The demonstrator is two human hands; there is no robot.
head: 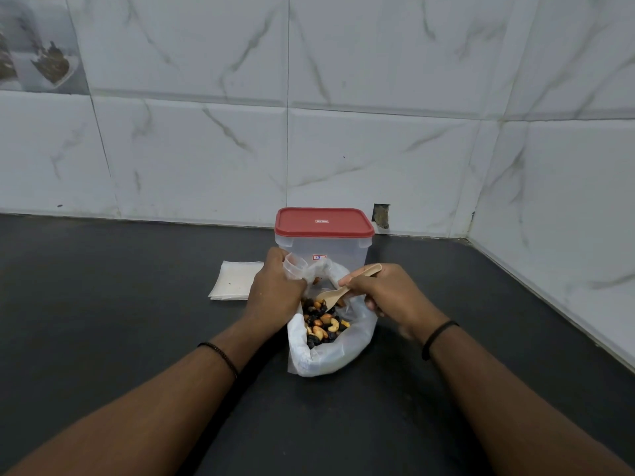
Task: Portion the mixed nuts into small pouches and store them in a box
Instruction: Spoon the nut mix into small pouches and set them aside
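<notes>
Two bare hands work over an open plastic bag (330, 355) of mixed nuts (321, 324) on a dark counter (137, 338). The left hand (275, 290) pinches a small clear pouch (294, 266) by its mouth at the bag's 11 o'clock, while the right hand (385, 293) curls round a wooden spoon (340, 290), its bowl dipped toward the nuts. The pouch looks thin, light and limp, likely to fold shut unless held at the rim; the loose nuts would probably roll off a tilted spoon, so the handle seems the sound place to grip. The nuts show pale cashews among dark raisins and brown pieces, heaped inside the rolled-down bag. At the bag's 12 o'clock, just behind, stands a clear box (323, 249) with its red lid (324, 222) on; a flat stack of spare pouches (233, 280) lies at 10 o'clock.
</notes>
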